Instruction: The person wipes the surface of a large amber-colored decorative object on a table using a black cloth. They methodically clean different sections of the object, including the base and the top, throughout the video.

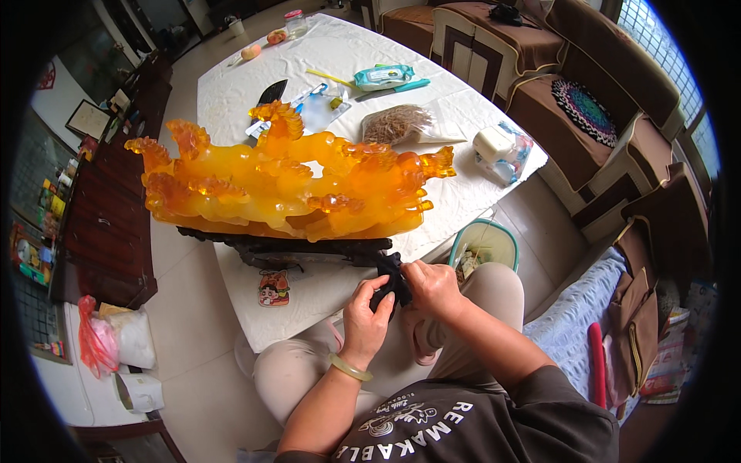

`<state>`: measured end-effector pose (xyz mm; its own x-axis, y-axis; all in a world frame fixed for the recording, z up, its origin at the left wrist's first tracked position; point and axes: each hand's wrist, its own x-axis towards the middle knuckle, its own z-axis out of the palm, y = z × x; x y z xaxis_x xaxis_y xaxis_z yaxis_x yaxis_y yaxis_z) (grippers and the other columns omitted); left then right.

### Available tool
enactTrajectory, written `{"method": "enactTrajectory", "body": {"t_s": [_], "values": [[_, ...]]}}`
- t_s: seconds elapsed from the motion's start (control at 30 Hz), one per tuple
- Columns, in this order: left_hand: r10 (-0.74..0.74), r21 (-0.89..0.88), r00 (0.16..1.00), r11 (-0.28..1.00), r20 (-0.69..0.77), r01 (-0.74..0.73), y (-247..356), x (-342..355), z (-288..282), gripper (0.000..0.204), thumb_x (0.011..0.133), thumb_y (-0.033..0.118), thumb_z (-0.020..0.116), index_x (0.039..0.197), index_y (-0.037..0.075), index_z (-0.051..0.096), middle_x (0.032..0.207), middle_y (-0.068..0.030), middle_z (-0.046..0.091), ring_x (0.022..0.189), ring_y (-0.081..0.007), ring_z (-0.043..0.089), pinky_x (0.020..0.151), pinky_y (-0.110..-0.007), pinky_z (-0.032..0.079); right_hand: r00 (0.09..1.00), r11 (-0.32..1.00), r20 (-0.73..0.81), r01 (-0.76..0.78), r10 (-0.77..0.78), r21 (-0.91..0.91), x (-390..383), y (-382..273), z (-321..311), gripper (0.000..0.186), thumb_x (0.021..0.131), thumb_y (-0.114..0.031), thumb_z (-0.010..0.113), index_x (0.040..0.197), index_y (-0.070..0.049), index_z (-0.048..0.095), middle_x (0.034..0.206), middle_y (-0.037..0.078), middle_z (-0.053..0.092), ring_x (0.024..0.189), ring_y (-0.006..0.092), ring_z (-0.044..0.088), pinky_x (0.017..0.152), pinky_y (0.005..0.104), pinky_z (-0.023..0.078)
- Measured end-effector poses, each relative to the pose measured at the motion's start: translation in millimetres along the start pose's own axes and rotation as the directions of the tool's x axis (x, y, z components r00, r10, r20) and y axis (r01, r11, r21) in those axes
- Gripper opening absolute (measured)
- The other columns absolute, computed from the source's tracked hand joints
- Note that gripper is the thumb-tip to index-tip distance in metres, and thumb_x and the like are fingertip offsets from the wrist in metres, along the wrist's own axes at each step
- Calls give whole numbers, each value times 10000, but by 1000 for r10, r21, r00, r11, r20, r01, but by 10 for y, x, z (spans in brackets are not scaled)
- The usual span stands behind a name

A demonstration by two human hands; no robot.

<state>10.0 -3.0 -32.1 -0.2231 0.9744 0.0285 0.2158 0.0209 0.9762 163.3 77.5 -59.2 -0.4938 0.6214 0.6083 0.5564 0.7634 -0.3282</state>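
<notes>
My left hand [366, 318] wears a pale bangle at the wrist and pinches a crumpled black cloth [392, 270]. My right hand [434, 288] grips the same cloth from the other side, its fingers curled in. Both hands are at the table's near edge, just above my lap. Right beside them, a large amber-orange translucent carving [278, 189] rests on a dark, rough stand [297, 251]. The cloth is at the stand's right end; whether it touches the stand I cannot tell.
On the white-covered table [231, 96] lie a wet-wipes pack [384, 76], a bag of brown strands [397, 123], a tissue pack [503, 153], fruit [251, 52] and a cartoon cutout [274, 288]. A green-rimmed bin [513, 239] stands by my knee; a brown sofa [556, 116] is on the right.
</notes>
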Motion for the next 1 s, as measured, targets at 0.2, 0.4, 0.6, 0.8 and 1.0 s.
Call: {"method": "enactTrajectory", "body": {"t_s": [0.2, 0.4, 0.6, 0.8, 1.0], "values": [[31, 26, 999, 999, -14, -31, 55, 14, 10, 290, 877, 36, 654, 1160, -25, 635, 1076, -154, 668, 973, -267, 658, 870, -346, 510, 992, 992, 10, -126, 126, 1, -22, -124, 94, 211, 680, -35, 640, 853, -67, 524, 672, 74, 572, 535, 250, 625, 449, 369, 472], [54, 39, 998, 998, -37, -53, -16, 19, -16, 300, 873, 32, 655, 1166, -23, 633, 1080, -148, 662, 984, -278, 655, 883, -349, 506, 993, 992, 10, -119, 119, 31, 28, -132, 124, 234, 674, -29, 646, 884, -59, 547, 684, 77, 588, 545, 264, 628, 450, 380, 474], [57, 54, 998, 997, 0, -56, 75, 21, -6, 308, 870, 28, 658, 1172, -22, 629, 1085, -151, 658, 994, -281, 648, 893, -355, 503, 988, 987, -17, -150, 151, 56, -47, -109, 155, 236, 678, -33, 651, 893, -58, 557, 685, 82, 592, 552, 276, 628, 446, 388, 472], [27, 32, 999, 999, -44, -26, 8, 17, -38, 310, 868, 29, 660, 1173, -17, 628, 1065, -145, 651, 978, -275, 642, 879, -346, 502, 985, 984, 17, -175, 174, 46, 68, -191, 128, 198, 692, -36, 654, 826, -64, 511, 677, 93, 591, 545, 294, 623, 448, 402, 477], [59, 52, 998, 997, -8, -58, 58, 14, -9, 303, 870, 30, 655, 1167, -24, 632, 1062, -153, 657, 978, -291, 647, 882, -356, 505, 977, 974, -12, -212, 213, 75, -42, -152, 163, 205, 692, -27, 656, 839, -63, 517, 683, 96, 601, 539, 314, 616, 447, 409, 477]]}}
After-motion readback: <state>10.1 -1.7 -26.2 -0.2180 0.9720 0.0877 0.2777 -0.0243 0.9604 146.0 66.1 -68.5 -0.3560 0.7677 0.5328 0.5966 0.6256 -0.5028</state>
